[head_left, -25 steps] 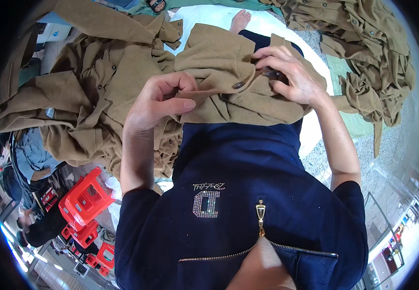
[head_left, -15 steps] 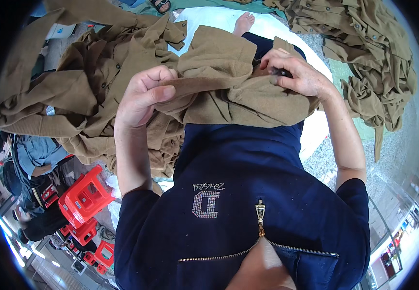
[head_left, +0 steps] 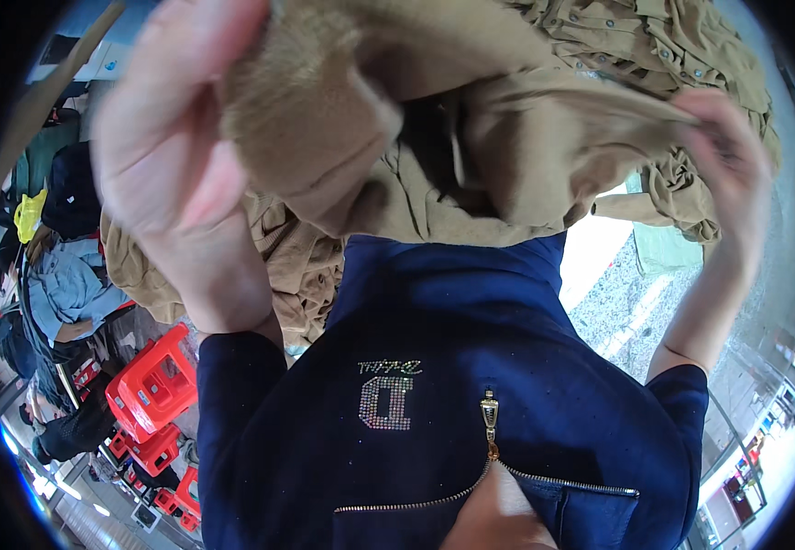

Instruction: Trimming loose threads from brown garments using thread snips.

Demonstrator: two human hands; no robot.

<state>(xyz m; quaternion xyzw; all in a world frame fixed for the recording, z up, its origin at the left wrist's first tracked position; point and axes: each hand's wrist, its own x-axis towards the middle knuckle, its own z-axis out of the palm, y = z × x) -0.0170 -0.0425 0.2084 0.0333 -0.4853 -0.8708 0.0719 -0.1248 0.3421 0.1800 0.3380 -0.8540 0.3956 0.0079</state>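
A brown knitted garment [head_left: 526, 147] is stretched up in front of me, its folds opening around a dark hollow in the middle. Raised high on its left side, my left hand [head_left: 177, 137] grips the cloth between thumb and fingers. At the other end, my right hand [head_left: 727, 156] pinches an edge that is pulled taut. Both hands are smeared by motion. Whether the right hand also holds something small and dark cannot be made out. The garment's lower part hangs over my lap and hides my legs.
More brown garments lie heaped at my left [head_left: 296, 275] and in a buttoned pile [head_left: 645, 46] at the far right. Beneath are a white sheet [head_left: 594, 247] and a pale green cloth [head_left: 668, 247]. Red plastic stools [head_left: 150, 385] stand at lower left, near blue-grey clothing [head_left: 72, 289].
Both hands have lifted and spread apart, raising the garment from my lap. A small dark object seen in the right hand before no longer shows clearly.
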